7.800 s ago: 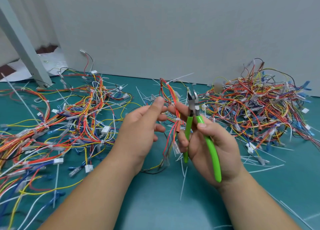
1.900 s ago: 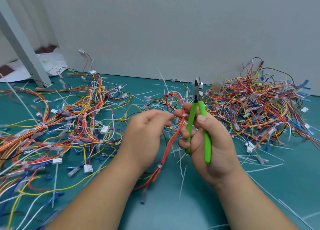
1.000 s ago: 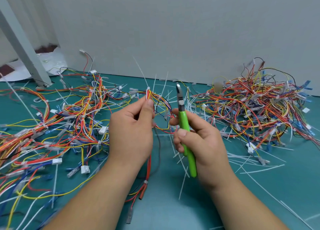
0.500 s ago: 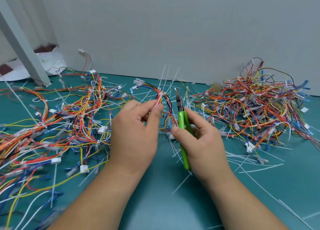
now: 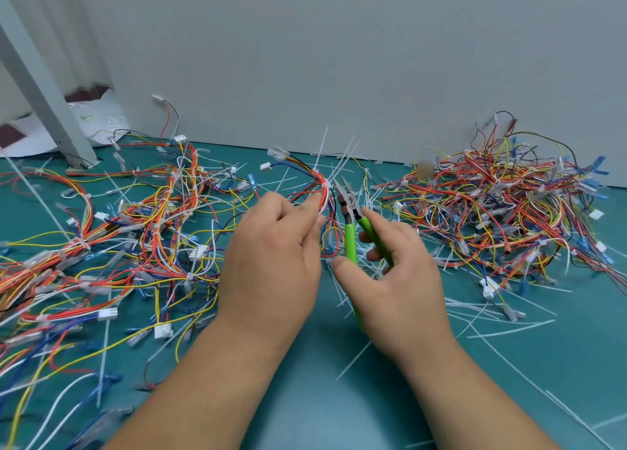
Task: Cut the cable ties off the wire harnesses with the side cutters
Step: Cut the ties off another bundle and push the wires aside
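My left hand (image 5: 271, 256) pinches a bundled wire harness (image 5: 317, 186) of red, orange and yellow wires, holding it up above the teal mat. A white cable tie (image 5: 326, 185) wraps the bundle just above my fingertips, its long tail sticking upward. My right hand (image 5: 390, 276) grips the green-handled side cutters (image 5: 353, 219). Their jaws stand apart, pointing up and left, a short gap to the right of that tie.
A spread of tied harnesses (image 5: 112, 246) covers the mat on the left. A tangled heap of loose wires (image 5: 502, 205) lies at the right against the grey wall. Cut white tie pieces (image 5: 492, 327) litter the mat near my right hand. A grey post (image 5: 44, 90) stands far left.
The cutters' handles have spread and the jaws have parted. My left hand has raised the tied part of the harness toward the jaws, and my right hand has shifted slightly right.
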`<action>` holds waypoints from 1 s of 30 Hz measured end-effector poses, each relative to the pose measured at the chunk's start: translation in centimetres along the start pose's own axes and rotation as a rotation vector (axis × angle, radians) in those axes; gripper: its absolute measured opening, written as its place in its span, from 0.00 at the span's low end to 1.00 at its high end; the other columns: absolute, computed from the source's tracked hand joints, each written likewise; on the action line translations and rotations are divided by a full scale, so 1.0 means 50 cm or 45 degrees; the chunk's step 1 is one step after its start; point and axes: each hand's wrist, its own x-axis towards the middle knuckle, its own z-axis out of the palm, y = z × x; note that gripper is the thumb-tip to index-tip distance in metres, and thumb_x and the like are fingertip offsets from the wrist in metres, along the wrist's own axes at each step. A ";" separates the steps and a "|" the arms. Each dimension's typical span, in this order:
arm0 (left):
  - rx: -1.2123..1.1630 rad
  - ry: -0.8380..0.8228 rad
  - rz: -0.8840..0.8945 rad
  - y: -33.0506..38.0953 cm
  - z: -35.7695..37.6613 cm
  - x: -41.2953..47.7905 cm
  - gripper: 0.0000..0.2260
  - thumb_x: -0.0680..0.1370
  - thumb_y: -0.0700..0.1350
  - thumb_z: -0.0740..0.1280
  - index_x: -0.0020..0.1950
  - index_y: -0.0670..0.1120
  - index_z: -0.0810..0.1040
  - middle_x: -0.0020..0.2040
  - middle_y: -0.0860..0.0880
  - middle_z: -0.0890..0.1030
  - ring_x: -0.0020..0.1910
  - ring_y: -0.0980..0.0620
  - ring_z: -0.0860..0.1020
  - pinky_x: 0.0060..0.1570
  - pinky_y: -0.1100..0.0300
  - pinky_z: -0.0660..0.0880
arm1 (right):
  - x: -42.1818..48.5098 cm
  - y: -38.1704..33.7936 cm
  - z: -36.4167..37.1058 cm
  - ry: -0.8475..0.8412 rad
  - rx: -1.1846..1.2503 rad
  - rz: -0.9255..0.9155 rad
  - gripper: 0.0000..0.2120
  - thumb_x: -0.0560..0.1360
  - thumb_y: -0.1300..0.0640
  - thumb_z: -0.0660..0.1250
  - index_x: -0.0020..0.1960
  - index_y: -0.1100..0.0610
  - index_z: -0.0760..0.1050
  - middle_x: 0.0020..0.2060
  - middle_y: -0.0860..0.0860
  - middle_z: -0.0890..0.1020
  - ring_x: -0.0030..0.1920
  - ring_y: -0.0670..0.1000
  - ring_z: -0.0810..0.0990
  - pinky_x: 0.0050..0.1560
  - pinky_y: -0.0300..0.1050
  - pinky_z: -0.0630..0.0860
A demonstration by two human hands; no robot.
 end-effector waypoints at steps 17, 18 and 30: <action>0.023 -0.064 0.040 -0.004 0.010 -0.005 0.13 0.81 0.44 0.66 0.64 0.45 0.83 0.40 0.47 0.73 0.40 0.42 0.73 0.42 0.45 0.75 | 0.010 0.001 -0.020 -0.167 0.183 0.044 0.05 0.70 0.60 0.74 0.45 0.54 0.80 0.32 0.45 0.73 0.32 0.48 0.66 0.32 0.44 0.65; 0.024 -0.067 0.037 -0.005 0.010 -0.005 0.13 0.81 0.44 0.66 0.64 0.45 0.83 0.40 0.47 0.73 0.40 0.42 0.73 0.42 0.45 0.75 | 0.010 0.001 -0.020 -0.173 0.194 0.043 0.06 0.71 0.62 0.74 0.45 0.54 0.80 0.31 0.46 0.73 0.32 0.47 0.66 0.31 0.43 0.64; 0.014 -0.093 0.006 -0.003 0.011 -0.005 0.14 0.81 0.44 0.67 0.66 0.47 0.82 0.39 0.48 0.72 0.39 0.43 0.72 0.41 0.45 0.74 | 0.017 0.008 -0.018 -0.185 0.438 0.140 0.09 0.74 0.59 0.73 0.41 0.62 0.75 0.28 0.45 0.66 0.30 0.46 0.61 0.30 0.38 0.60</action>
